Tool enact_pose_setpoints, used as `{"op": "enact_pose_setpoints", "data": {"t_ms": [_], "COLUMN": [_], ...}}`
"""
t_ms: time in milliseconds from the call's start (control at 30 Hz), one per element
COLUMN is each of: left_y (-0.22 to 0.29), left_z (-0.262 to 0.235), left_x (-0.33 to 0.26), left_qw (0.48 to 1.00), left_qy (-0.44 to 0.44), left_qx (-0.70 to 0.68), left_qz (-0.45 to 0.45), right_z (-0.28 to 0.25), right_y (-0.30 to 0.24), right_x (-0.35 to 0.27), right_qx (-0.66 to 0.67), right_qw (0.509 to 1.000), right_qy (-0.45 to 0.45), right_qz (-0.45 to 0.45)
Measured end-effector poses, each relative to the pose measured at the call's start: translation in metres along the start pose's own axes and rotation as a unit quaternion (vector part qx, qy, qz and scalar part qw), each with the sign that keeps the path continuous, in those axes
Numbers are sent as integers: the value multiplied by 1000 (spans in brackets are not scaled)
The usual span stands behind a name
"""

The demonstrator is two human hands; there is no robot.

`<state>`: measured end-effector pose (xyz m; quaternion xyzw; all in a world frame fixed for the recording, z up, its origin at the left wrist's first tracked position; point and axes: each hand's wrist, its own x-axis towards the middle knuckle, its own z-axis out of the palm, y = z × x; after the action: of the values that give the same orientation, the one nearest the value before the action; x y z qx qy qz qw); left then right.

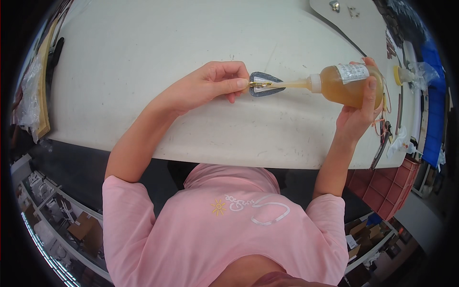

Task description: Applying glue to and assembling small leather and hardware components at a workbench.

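Thumb and fingers of my left hand (pixel 217 82) pinch the end of a narrow gold metal piece (pixel 258 84), which may be a clip. It lies over a small teardrop-shaped piece of dark blue denim-like material (pixel 266 92) with a pale centre. My right hand (pixel 355 119) is wrapped round a squeeze bottle (pixel 342 95) of amber liquid with a white label. The bottle is tipped onto its side, its long nozzle (pixel 294 84) pointing left. The nozzle's tip reaches over the denim piece by the gold part; whether it touches I cannot tell.
Both hands work above a pale table (pixel 191 134). A grey board (pixel 351 24) with small metal parts lies at the far right. Loose strips, cords and a yellow-capped container (pixel 404 75) line the right edge. A red crate (pixel 385 186) stands below it; plastic wrap (pixel 31 91) lies left.
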<state>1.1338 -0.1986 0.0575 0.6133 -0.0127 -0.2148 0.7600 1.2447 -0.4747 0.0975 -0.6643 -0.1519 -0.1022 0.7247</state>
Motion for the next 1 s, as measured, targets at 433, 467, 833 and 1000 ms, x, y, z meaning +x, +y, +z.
{"op": "enact_pose_setpoints", "data": {"t_ms": [433,467,833,1000], "left_y": [1,0,2,2], "left_z": [-1,-1,-1,0], "left_x": [-1,0,-1,-1], "left_qw": [1000,1000,1000,1000], "left_qy": [-2,-5,-7,-2], "left_qx": [-4,-7,-10,-3], "left_qz": [-9,-6,0,-3], "right_z": [-1,-1,-5,-1], "right_y": [1,1,2,3], "right_x": [-2,-2,-2,-1], "right_qx": [0,-1,19,18], "right_qw": [1000,1000,999,1000], "right_qy": [3,3,-8,19], "right_qz": [5,2,24,10]}}
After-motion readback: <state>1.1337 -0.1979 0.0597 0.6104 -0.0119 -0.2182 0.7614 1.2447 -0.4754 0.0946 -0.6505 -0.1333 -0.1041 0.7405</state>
